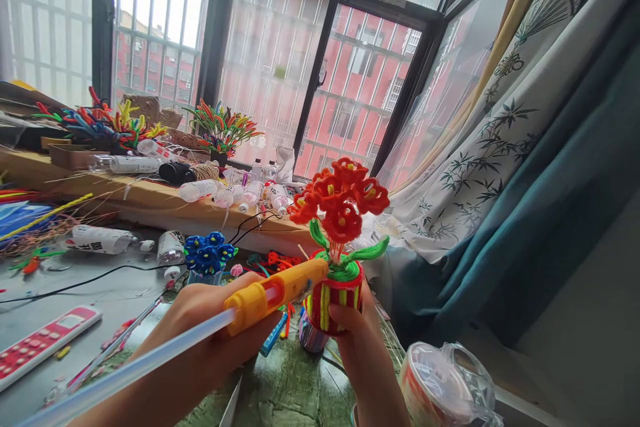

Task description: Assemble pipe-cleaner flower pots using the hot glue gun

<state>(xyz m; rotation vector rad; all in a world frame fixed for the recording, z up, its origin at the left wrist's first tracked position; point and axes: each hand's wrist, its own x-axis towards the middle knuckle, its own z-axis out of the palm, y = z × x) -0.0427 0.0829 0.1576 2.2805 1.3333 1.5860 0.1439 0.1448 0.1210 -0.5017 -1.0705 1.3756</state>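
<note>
My left hand (213, 320) is wrapped round an orange-yellow hot glue gun (285, 287), and a long translucent glue stick (145, 367) runs out of its back end. The gun's nozzle end points at the rim of a small flower pot (336, 303) striped in red and yellow. My right hand (357, 327) grips this pot, thumb on the near side. Fuzzy red pipe-cleaner flowers (343, 220) with yellow centres rise from it, above green leaves (370, 250) and a green coiled base. Whether the nozzle touches the base I cannot tell.
Behind my hands stands a pot of blue flowers (210, 252). A red-and-white remote-like object (47, 343) lies left, near a plastic bottle (100, 240). A blade (231, 403) shows at the front. At right sits a clear round tub (440, 380). Pipe-cleaner bunches (225, 127) line the sill.
</note>
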